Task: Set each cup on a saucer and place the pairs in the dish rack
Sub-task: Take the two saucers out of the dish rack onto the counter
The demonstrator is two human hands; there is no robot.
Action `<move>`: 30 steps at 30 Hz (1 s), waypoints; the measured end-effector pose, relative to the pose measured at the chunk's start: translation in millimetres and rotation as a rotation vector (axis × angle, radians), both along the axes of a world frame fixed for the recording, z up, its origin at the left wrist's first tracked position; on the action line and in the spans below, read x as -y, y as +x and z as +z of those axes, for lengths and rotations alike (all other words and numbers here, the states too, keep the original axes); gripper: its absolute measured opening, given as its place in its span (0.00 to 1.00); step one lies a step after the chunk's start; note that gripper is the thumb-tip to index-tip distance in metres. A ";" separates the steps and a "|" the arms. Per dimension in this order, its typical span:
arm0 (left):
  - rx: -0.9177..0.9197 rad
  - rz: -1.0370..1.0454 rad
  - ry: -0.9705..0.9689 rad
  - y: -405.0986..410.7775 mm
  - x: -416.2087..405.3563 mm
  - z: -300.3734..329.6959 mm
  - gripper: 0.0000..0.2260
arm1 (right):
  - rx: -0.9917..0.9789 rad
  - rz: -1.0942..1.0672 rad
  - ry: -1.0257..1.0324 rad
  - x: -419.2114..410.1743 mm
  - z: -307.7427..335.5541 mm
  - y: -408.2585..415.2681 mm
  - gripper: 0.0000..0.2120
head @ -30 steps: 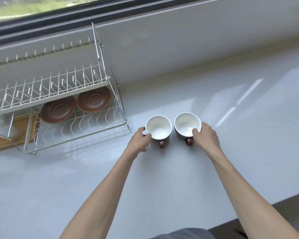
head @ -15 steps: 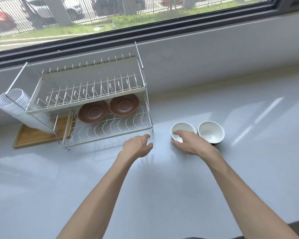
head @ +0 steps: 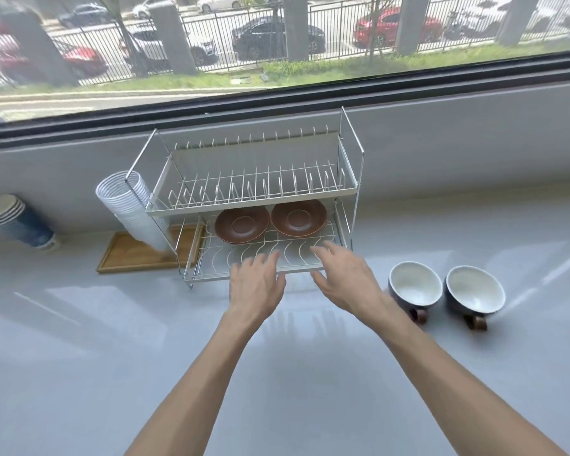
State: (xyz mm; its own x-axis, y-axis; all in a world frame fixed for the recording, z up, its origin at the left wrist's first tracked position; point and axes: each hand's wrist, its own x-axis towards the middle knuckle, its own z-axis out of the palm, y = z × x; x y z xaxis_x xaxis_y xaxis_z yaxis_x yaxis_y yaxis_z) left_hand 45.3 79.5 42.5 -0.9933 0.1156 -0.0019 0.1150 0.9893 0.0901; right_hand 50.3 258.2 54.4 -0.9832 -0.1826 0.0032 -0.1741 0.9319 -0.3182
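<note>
Blurring at the fingertips, both hands [head: 305, 279] overlap the dish rack [head: 257, 192].

saucers [head: 242, 224] brown | cups [head: 415, 284] dark outside, white inside, brown handles | tray [head: 129, 255] tan wood

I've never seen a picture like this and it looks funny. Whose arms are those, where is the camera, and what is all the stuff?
The camera sits on a person's head, looking down, so you see their own arms. The left hand and right hand are both open and hold nothing; they stretch toward a wire dish rack. Two brown saucers lie on its lower shelf. Two cups, white inside, stand on the grey counter to the right. Left of the rack are stacked cups and a wooden tray. Behind is a window.
</note>
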 end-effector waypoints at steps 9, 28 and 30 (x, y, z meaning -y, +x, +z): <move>-0.144 0.011 0.127 -22.2 -1.0 -17.4 0.23 | -0.157 -0.031 0.008 13.2 -16.2 -25.6 0.24; 0.041 0.221 0.510 -109.5 -17.4 -53.0 0.24 | -0.074 -0.136 -0.069 12.5 -47.9 -137.0 0.21; 0.059 0.244 0.548 -117.7 -20.3 -56.5 0.24 | -0.043 -0.147 -0.094 13.7 -51.0 -148.7 0.24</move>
State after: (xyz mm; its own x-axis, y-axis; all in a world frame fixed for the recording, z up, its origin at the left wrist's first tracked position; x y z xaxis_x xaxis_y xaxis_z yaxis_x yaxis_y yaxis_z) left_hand -72.5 99.8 -14.0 -0.9913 -0.1160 -0.0624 -0.1303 0.7940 0.5938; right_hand -98.4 244.6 3.5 -0.9979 -0.0337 0.0557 -0.0533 0.9149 -0.4001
